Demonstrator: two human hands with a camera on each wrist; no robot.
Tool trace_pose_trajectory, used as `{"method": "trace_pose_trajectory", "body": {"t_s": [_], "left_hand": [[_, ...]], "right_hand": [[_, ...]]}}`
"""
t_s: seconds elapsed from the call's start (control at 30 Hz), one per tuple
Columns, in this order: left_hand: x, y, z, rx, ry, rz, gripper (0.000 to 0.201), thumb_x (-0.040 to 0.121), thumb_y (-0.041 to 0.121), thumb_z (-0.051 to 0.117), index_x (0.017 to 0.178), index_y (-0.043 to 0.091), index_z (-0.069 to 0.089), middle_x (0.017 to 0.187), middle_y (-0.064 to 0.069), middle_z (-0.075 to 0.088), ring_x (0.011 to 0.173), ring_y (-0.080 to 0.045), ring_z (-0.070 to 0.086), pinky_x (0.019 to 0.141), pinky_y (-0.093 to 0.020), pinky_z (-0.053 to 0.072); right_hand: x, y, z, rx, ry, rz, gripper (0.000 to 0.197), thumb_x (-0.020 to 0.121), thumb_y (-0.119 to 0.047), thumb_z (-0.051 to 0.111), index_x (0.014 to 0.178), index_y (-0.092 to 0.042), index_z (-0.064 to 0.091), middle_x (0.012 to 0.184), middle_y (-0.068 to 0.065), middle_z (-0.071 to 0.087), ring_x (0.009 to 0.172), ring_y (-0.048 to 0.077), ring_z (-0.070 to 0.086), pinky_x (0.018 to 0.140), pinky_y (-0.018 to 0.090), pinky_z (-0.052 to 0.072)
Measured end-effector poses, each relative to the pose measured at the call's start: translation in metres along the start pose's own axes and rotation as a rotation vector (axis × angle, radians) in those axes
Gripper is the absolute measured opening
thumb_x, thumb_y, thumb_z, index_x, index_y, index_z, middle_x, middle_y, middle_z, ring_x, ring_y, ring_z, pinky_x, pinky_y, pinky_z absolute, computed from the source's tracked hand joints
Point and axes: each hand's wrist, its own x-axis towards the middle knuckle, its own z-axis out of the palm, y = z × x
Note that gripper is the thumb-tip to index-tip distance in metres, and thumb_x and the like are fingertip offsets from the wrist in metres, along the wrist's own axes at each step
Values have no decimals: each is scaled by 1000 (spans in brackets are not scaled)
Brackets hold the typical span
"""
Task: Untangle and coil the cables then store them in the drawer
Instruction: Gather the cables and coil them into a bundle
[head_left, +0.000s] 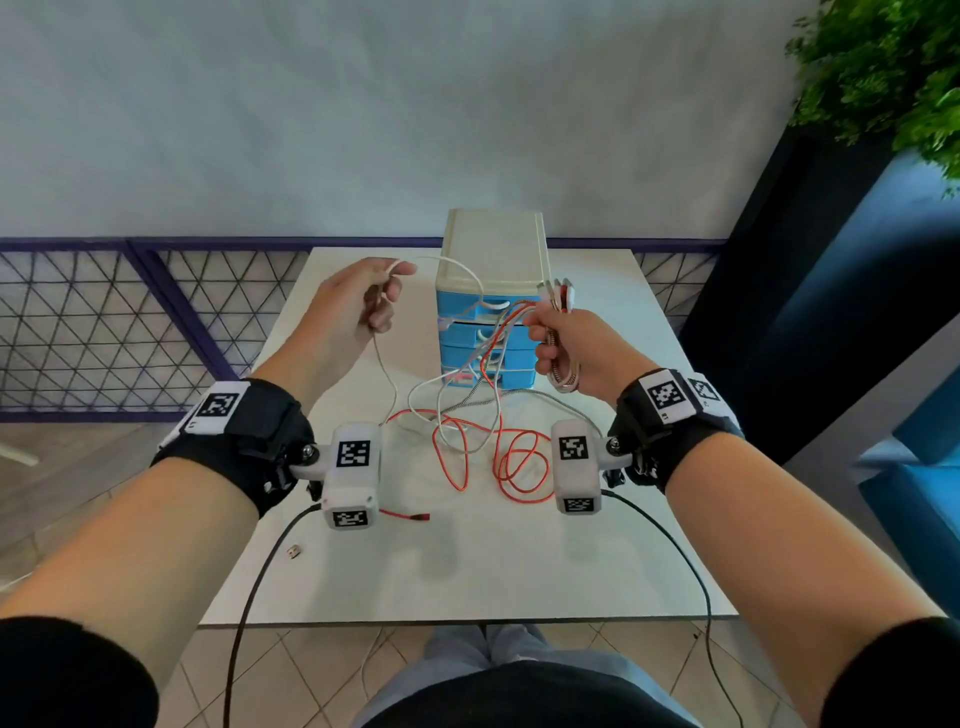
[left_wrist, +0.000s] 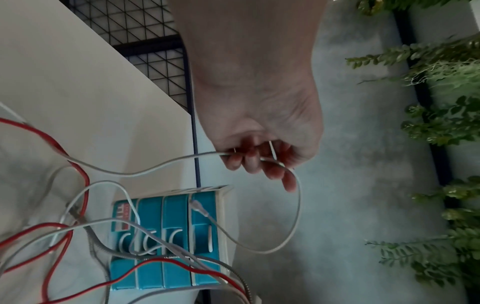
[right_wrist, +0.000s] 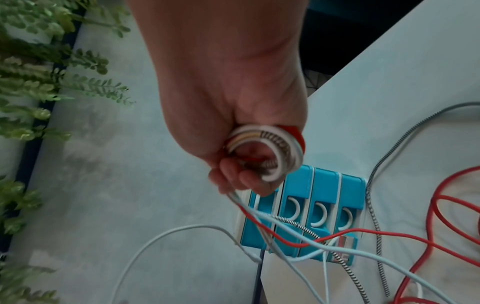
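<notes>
A tangle of cables lies on the white table (head_left: 467, 561): a red cable (head_left: 511, 457), a white cable (head_left: 387, 374) and a grey braided cable (head_left: 467, 402). My left hand (head_left: 363, 301) is raised left of the drawer unit and pinches the white cable (left_wrist: 155, 167), whose free end loops down to a connector (left_wrist: 197, 205). My right hand (head_left: 571, 343) grips a bundle of looped cable ends (right_wrist: 270, 148), red, white and braided together, in front of the blue-and-cream drawer unit (head_left: 491, 249). All its drawers (right_wrist: 322, 193) look closed.
A red plug end (head_left: 418, 517) lies near the left wrist camera, and a small connector (head_left: 295, 552) sits near the table's left edge. Black wrist leads hang off the front edge. A mesh fence stands behind, with a plant (head_left: 893, 67) at the right.
</notes>
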Motion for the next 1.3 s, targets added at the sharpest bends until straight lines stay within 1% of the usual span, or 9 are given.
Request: {"method": "trace_pose_trajectory", "body": {"t_s": [0.17,0.3,0.47,0.57,0.73,1.0,1.13,1.2,1.3], "left_hand": [[-8,16,10,-46,-234,-89,28,94,12,37,100,15,65,65,7,52,49,-10,34,54,-23,28],[-18,19,7,162,-462,-158,26,93,16,50,111,20,67,72,5,54,53,-10,39,53,-18,34],[-21,14,7,478,-623,-205,28,86,19,59,112,21,68,75,1,61,54,-10,48,53,-16,42],[-19,12,7,686,-616,-186,21,92,19,56,107,19,71,74,0,64,56,-10,53,58,-18,48],[-13,4,-10,1126,-592,-157,29,92,39,54,80,17,68,62,0,61,61,-12,55,67,-27,43],[-14,-31,-79,1500,-582,-341,23,96,28,46,81,20,62,96,-4,64,87,-24,55,80,-34,42],[-10,-31,-75,1309,-412,-271,23,96,19,46,83,13,64,97,-7,66,93,-25,62,85,-36,46],[-6,-21,-58,1142,-275,-157,16,95,17,51,85,13,63,90,-6,66,82,-22,63,76,-31,49],[0,1,-27,736,-153,-75,22,98,19,47,83,16,62,97,-8,71,78,-18,69,67,-23,55]], "right_hand": [[-5,-1,-3,97,-143,29,31,103,-27,38,87,-10,58,67,-3,69,43,5,47,44,18,45],[-8,-4,3,212,-208,59,34,104,-28,34,85,-10,55,96,7,75,42,4,48,47,18,46],[-6,-8,17,409,-238,40,27,104,-28,35,87,-11,49,100,10,74,40,4,44,46,16,42],[-5,-10,22,469,-263,29,26,104,-27,35,89,-12,50,81,1,72,38,4,41,44,16,40],[-2,-15,22,566,-203,-16,29,104,-29,34,82,-15,46,51,-7,42,36,6,31,40,17,33],[3,-18,6,491,33,-127,29,104,-24,36,78,-16,47,46,-8,37,34,4,26,39,16,26],[0,-17,7,283,93,-116,29,102,-16,34,76,-15,46,42,-9,37,32,4,25,37,17,24],[0,-14,10,129,130,-134,29,101,-15,34,76,-14,48,43,-9,38,33,4,27,37,18,25],[0,-6,17,-78,191,-174,27,99,-21,40,76,-15,52,53,-5,40,36,6,30,40,21,30]]}}
